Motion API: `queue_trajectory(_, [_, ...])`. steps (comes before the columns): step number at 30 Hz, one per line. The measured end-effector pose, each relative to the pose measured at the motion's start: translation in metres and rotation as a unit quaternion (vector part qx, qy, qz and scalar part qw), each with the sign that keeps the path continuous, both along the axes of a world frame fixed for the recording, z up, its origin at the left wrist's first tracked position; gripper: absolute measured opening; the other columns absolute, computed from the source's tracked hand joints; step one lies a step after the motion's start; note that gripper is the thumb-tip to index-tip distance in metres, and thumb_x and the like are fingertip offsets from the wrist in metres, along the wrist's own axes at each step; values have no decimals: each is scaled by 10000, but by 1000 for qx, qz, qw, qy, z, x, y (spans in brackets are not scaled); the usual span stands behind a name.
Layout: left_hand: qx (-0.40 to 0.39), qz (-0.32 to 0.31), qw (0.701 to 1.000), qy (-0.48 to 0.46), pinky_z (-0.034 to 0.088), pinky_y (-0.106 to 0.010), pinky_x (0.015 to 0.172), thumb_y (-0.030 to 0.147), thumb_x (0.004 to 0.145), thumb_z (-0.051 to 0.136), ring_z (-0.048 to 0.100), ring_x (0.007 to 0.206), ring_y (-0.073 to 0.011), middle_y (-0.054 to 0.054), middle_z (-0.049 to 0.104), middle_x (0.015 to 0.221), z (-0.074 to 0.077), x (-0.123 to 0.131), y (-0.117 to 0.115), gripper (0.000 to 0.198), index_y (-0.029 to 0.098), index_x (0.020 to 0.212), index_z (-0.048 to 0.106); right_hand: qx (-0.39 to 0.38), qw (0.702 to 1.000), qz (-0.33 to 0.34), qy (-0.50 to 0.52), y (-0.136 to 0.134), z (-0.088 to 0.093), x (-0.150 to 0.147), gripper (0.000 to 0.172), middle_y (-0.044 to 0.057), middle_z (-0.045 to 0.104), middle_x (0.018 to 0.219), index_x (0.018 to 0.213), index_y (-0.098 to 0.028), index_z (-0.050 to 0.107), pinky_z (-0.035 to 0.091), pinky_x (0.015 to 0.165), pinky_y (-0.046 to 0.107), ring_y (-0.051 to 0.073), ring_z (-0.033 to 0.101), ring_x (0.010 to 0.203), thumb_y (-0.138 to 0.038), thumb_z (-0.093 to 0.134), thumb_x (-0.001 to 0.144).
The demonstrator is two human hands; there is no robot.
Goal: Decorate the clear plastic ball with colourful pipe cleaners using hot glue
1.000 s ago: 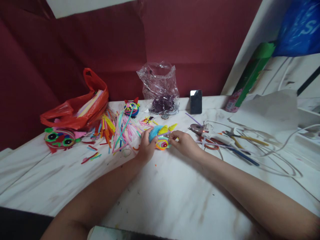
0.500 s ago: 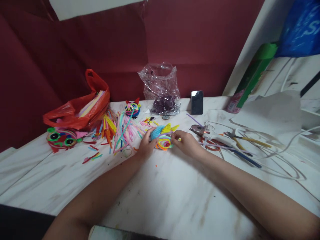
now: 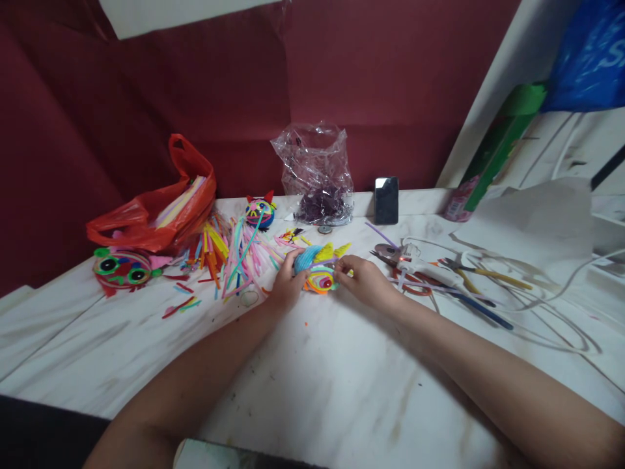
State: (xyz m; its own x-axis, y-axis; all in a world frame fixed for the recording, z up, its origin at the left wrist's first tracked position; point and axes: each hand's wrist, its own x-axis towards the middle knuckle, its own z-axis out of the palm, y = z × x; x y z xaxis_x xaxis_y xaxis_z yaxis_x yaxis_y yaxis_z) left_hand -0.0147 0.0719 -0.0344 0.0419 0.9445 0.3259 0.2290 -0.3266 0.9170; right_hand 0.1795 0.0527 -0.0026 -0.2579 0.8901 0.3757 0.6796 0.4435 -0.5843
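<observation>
A small round pipe-cleaner animal head [image 3: 315, 259], with a light-blue back, yellow pointed ears and a ringed yellow, white and red eye, stands low over the table. My left hand [image 3: 288, 281] is closed around its left side, the thumb on the front. On the right side, my right hand [image 3: 359, 277] is closed in a pinch. A thin purple pipe cleaner [image 3: 322, 263] runs across the head below the ears to the right fingertips. The right fingers hide where it ends.
Left: a red plastic bag [image 3: 161, 215], loose pipe cleaners [image 3: 244, 254] and two finished animal heads, one red-and-green [image 3: 124, 268], one blue [image 3: 260, 213]. Behind: a clear bag [image 3: 317, 182] and a phone [image 3: 386, 200]. Right: a white glue gun [image 3: 430, 270], yellow-handled pliers [image 3: 498, 279] and a looped cable.
Both hands keep almost the same place on the animal head. The whole view has shifted very slightly; nothing was picked up or let go.
</observation>
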Motion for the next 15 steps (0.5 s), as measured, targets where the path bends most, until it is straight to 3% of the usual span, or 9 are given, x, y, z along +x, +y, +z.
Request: queue_trajectory(15, [17, 10, 1000, -1, 437, -396, 993, 197, 722, 550, 557, 1146, -229, -82, 593, 1252, -5, -1, 2, 497, 208, 1217, 520, 2, 1000, -11, 1, 2, -2, -2, 92, 34, 671, 761, 718, -196, 598, 399, 638, 256, 159, 573, 675, -167, 535, 780])
